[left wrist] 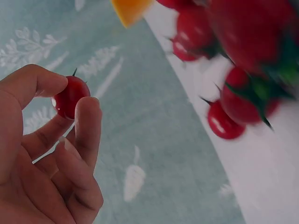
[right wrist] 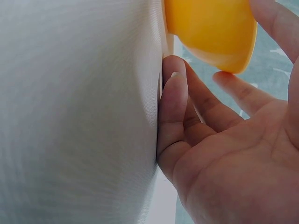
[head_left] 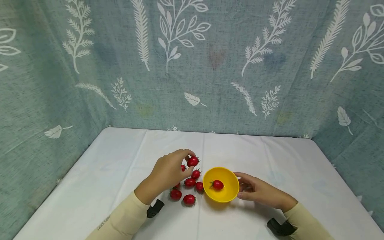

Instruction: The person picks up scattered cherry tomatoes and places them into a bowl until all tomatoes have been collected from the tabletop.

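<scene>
My left hand [head_left: 168, 171] pinches a cherry tomato [head_left: 193, 161] between thumb and fingertips, above other tomatoes. In the left wrist view this small red tomato [left wrist: 71, 97] shows a short green stem. A yellow bowl [head_left: 221, 197] stands right of the pile with one cherry tomato [head_left: 217, 185] inside. At the bowl's right side is my right hand [head_left: 261, 191], its thumb and index fingertips against the outer wall. The right wrist view shows its other fingers loosely bent beside the white cloth, below the bowl [right wrist: 215, 32].
Several loose cherry tomatoes [head_left: 189, 199] lie on the white tablecloth [head_left: 126, 160] left of the bowl, some partly hidden by the left hand. A green leaf-patterned curtain [head_left: 210, 83] hangs behind and at both sides. Black straps [head_left: 155, 208] are on both wrists.
</scene>
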Demonstrator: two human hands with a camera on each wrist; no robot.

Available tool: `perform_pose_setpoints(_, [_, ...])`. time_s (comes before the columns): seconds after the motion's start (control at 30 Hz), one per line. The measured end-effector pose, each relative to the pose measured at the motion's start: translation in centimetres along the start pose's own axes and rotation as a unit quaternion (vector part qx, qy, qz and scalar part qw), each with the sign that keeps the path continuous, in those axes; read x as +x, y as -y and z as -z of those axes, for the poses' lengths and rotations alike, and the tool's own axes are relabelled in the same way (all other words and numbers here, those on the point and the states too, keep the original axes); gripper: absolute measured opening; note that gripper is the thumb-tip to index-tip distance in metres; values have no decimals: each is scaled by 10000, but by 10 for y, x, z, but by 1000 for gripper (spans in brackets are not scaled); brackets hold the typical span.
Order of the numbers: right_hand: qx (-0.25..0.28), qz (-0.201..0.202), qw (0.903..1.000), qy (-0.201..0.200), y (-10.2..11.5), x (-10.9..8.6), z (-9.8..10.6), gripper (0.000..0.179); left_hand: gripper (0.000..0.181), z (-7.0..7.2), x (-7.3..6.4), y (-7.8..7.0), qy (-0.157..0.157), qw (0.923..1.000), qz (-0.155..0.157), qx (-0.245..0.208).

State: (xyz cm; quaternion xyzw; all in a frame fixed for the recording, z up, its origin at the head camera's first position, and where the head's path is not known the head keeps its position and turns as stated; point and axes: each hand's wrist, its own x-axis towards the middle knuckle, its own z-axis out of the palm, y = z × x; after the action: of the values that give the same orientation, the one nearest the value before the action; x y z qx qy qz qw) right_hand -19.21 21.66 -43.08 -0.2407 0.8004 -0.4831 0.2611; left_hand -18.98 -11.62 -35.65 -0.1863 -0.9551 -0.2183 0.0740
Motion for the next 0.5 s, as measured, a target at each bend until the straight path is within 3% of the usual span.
perform_pose_setpoints(0.27, [-65,16,10000,-29,1,0,0,69,35,-5,-5,-30,232,9975,-617,-271])
perform_pose_setpoints(0.5, [-25,53,10000,0,1,0,0,69,35,-19,-6,-39,565,9933,-923,-403])
